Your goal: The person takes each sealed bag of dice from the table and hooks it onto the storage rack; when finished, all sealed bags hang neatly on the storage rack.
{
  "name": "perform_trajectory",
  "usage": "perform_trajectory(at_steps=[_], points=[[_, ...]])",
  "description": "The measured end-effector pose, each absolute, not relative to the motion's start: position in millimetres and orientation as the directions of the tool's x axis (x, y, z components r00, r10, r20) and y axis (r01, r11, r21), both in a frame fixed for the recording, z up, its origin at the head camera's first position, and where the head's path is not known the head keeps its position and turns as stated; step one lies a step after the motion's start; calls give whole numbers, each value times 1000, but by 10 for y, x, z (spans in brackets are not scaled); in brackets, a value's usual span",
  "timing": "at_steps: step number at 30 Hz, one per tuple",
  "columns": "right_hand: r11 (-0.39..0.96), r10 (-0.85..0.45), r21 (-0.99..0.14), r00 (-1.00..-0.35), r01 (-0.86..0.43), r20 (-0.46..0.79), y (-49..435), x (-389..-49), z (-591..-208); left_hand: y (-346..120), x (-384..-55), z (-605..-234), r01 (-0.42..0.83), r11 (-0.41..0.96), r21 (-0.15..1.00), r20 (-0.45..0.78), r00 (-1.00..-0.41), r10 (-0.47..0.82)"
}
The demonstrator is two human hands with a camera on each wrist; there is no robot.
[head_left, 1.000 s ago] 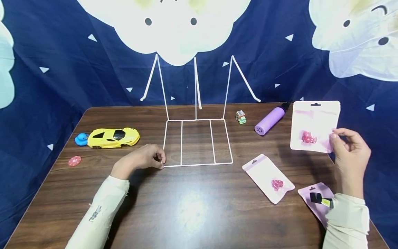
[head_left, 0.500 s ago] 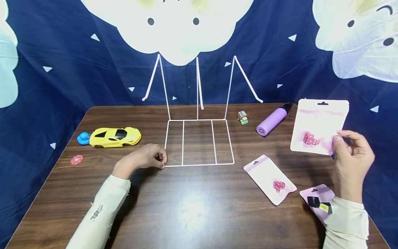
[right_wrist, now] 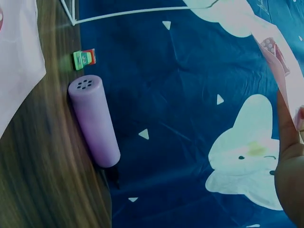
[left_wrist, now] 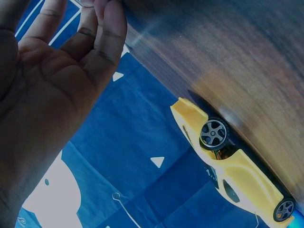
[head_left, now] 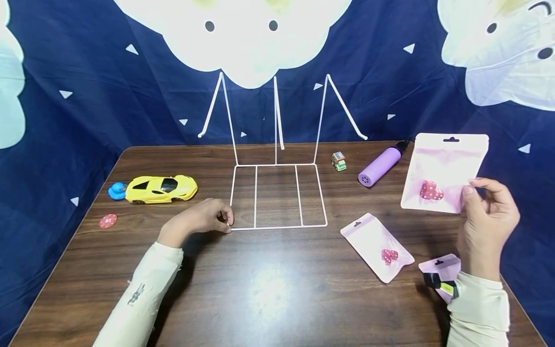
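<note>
Your left hand point(head_left: 201, 215) had its thumb and fingers pinched on the near left corner of the white wire rack point(head_left: 277, 227), which stood on the table point(head_left: 217, 299). Your right hand point(head_left: 490, 224) clamped a pale pink pouch point(head_left: 448, 168) by its lower right edge, holding it up off the table, red dice point(head_left: 431, 190) showing. A second pouch point(head_left: 373, 246) lay right of the rack; a third pouch point(head_left: 446, 266), partly hidden, lay nearer you.

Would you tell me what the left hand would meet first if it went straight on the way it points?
The left hand would meet the white wire rack first; it seems to pinch the rack's near left corner, though depth is unclear.
</note>
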State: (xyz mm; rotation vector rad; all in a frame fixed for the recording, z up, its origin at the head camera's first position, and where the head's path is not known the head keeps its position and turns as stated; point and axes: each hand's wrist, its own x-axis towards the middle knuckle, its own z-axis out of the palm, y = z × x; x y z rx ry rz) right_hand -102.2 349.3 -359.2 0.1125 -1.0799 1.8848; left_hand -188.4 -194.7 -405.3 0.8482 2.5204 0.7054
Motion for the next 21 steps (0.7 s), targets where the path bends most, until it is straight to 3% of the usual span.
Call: perform_trajectory(at_steps=[21], points=[[-157, 684, -572, -507, -805, 525, 3209, -942, -3372, -1929, -1875, -4034, 432, 702, 566, -209, -748, 630]])
